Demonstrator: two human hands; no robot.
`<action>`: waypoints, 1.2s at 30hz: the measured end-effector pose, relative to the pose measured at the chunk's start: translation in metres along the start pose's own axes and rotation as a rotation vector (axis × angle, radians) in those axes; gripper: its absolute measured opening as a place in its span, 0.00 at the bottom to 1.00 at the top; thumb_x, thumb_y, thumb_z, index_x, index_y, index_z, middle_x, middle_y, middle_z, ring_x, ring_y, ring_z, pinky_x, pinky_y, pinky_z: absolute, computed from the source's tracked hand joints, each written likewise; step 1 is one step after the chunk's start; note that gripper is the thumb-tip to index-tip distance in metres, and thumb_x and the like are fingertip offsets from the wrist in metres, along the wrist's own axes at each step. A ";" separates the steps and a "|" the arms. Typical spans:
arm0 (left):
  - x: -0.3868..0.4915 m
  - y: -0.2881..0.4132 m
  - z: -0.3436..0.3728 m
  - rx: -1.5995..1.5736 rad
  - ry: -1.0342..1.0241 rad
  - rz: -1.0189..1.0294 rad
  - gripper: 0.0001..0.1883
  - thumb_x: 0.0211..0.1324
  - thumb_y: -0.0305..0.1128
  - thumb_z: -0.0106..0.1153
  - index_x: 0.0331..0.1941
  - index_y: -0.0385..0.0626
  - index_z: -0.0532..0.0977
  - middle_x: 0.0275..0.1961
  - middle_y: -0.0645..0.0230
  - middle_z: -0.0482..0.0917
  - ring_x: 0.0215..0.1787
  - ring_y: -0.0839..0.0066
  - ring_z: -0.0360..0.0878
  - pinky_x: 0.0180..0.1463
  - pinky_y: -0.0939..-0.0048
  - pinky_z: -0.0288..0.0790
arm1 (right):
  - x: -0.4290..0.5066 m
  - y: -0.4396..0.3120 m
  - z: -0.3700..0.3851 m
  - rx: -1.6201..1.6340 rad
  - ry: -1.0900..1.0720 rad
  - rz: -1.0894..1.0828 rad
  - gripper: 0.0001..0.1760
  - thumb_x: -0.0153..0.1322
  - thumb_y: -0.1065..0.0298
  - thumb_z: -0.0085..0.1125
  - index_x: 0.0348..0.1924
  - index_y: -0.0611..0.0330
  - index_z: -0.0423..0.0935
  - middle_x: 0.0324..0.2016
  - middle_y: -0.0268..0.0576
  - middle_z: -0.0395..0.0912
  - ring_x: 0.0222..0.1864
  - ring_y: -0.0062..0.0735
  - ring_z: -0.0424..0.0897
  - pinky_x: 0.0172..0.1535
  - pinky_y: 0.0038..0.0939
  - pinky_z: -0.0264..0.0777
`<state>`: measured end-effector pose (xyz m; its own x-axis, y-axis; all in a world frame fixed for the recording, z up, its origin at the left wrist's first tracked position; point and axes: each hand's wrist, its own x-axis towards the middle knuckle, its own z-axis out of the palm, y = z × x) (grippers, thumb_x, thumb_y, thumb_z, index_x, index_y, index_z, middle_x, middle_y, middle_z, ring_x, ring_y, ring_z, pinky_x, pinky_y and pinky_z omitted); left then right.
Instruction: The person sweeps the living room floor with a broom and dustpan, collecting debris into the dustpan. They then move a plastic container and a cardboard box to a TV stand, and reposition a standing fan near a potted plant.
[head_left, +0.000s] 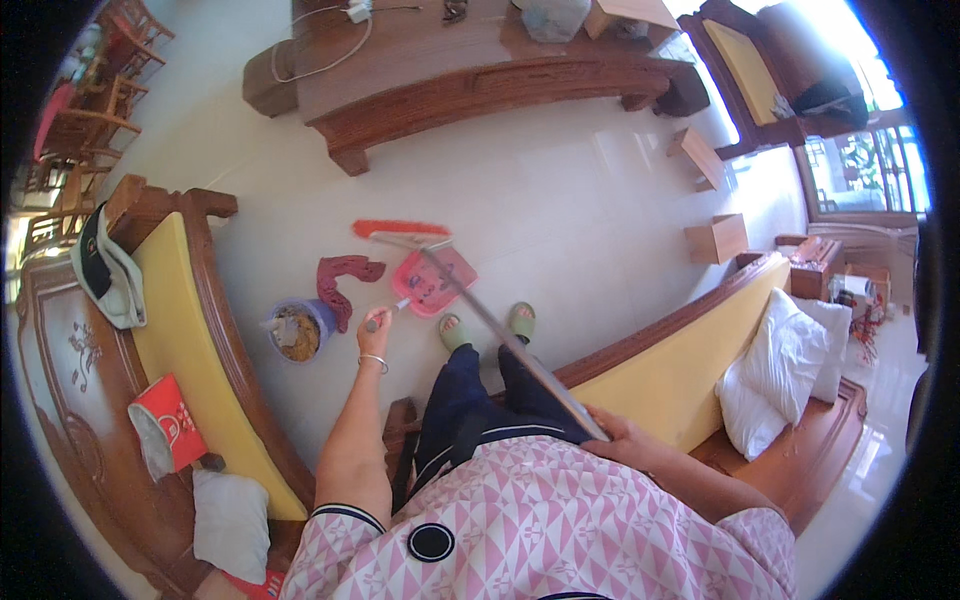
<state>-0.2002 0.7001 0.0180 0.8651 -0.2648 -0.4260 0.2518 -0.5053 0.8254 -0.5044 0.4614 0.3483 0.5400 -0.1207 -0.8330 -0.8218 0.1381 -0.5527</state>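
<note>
My left hand (373, 330) is closed around the grey-tipped handle of a pink plastic dustpan (431, 289). Some dark bits show in the pan, too small to identify. My right hand (626, 441), by my hip, grips the upper end of a long broom pole (517, 346). The pole slants across my body and over the dustpan to a broom head with red bristles (401, 227), just beyond the pan's far edge. Left of the pan, a crumpled dark-red cloth (341, 279) lies on the floor. Beside it stands a purple waste bin (327, 319) with brownish contents.
A carved wooden table (480, 82) stands ahead, with a white cable on it. Wooden benches with yellow cushions flank me at left (191, 322) and right (675, 375). Two small wooden boxes (716, 238) (697, 157) sit on the tiled floor (540, 195) at right.
</note>
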 end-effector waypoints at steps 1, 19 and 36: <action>-0.003 0.000 -0.011 0.016 0.013 -0.003 0.12 0.50 0.36 0.58 0.35 0.41 0.75 0.29 0.72 0.77 0.31 0.83 0.72 0.35 0.81 0.66 | -0.008 -0.005 -0.010 0.007 0.003 0.076 0.32 0.64 0.69 0.56 0.59 0.60 0.55 0.27 0.40 0.73 0.26 0.24 0.73 0.29 0.22 0.67; -0.209 0.132 -0.231 -0.624 0.566 -0.144 0.16 0.56 0.41 0.52 0.39 0.39 0.69 0.44 0.59 0.72 0.43 0.65 0.74 0.46 0.67 0.73 | 0.023 0.004 -0.050 -0.051 0.166 0.122 0.21 0.62 0.72 0.54 0.48 0.61 0.62 0.13 0.36 0.66 0.08 0.22 0.67 0.10 0.25 0.59; -0.358 0.159 -0.282 -0.603 1.015 0.004 0.20 0.56 0.45 0.51 0.43 0.39 0.67 0.47 0.54 0.71 0.51 0.62 0.70 0.50 0.59 0.71 | 0.250 -0.046 0.052 0.368 -0.654 0.238 0.11 0.61 0.75 0.50 0.36 0.60 0.63 0.15 0.37 0.64 0.09 0.22 0.62 0.10 0.23 0.57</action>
<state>-0.3472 0.9463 0.4061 0.7467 0.6462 -0.1575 0.1769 0.0354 0.9836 -0.3223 0.4759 0.1640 0.4484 0.5399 -0.7124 -0.8773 0.4182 -0.2354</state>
